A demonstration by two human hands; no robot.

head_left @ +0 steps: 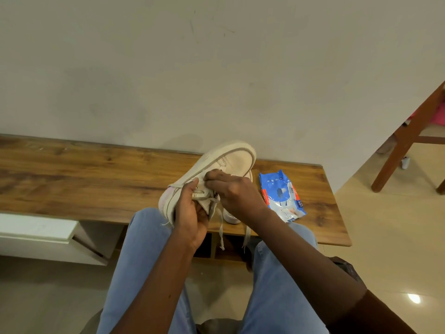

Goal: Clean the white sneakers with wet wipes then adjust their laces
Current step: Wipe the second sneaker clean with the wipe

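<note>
A white sneaker (226, 162) is held tilted above the near edge of the wooden bench (96, 182), its toe pointing away and to the right. My left hand (190, 215) grips its heel and tongue area from below. My right hand (231, 191) pinches the lace at the eyelets on top. Two loose lace ends (220, 233) hang down toward my knees. A second white sneaker (232, 216) stands on the bench behind my right hand, mostly hidden. A blue wet wipes pack (281, 194) lies on the bench just right of the shoes.
A grey wall rises right behind the bench. A white drawer or shelf (38, 231) sticks out under the bench at left. A wooden chair leg (407, 138) stands on the tiled floor at right. My knees in blue jeans are below the bench edge.
</note>
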